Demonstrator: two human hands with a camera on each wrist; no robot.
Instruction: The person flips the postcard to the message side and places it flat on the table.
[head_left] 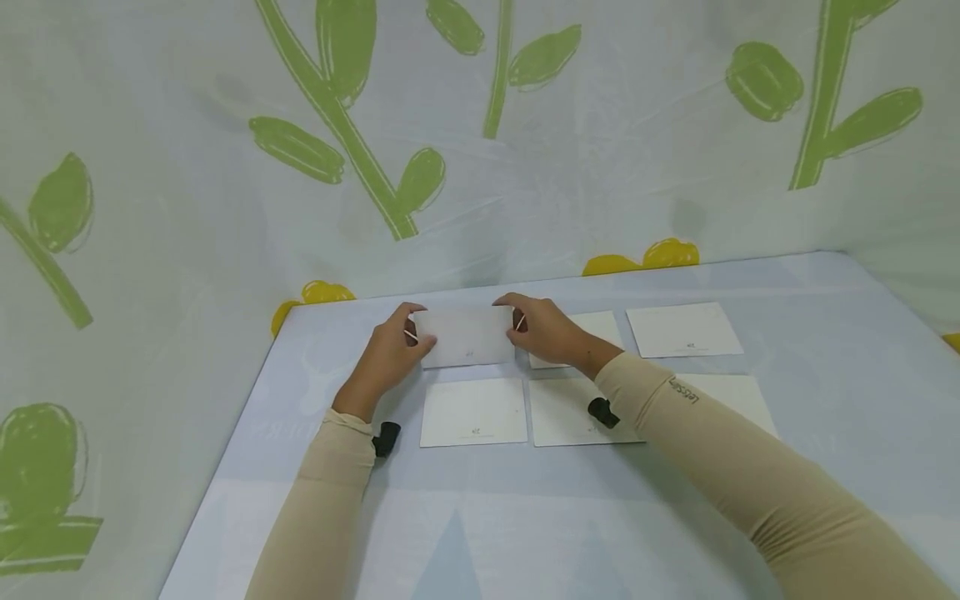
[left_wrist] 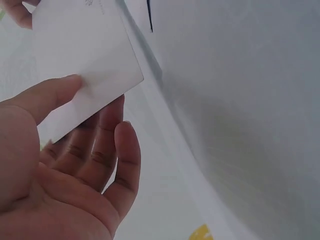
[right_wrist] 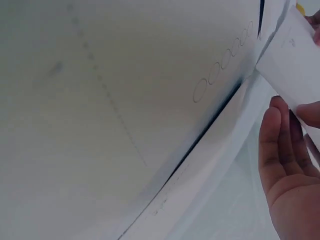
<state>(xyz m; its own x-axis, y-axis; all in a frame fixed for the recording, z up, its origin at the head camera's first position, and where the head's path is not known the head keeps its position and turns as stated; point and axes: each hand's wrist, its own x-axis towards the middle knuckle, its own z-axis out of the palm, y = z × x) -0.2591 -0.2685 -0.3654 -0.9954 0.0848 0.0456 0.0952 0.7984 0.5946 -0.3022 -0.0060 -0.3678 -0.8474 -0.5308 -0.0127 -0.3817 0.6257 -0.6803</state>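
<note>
A white card (head_left: 467, 335) with a small dark mark near its lower edge is held up between both hands at the back left of the group of cards. My left hand (head_left: 384, 354) grips its left side; in the left wrist view the thumb lies on the card's printed face (left_wrist: 90, 55), the fingers behind it. The right hand (head_left: 553, 332) pinches the opposite side, also seen in the right wrist view, thumb in front. Below the held card lies another white card (head_left: 474, 412). Beneath my right hand and forearm lie a back-row card (head_left: 600, 325) and a front-row card (head_left: 573, 408), both partly covered.
Two more white cards lie to the right, one at the back (head_left: 684, 329) and one in front (head_left: 727, 393), half hidden by the right sleeve. Behind the table's (head_left: 300, 467) far edge hangs a pale cloth (head_left: 600, 192) with green leaves. Each wrist carries a black camera (head_left: 386, 439).
</note>
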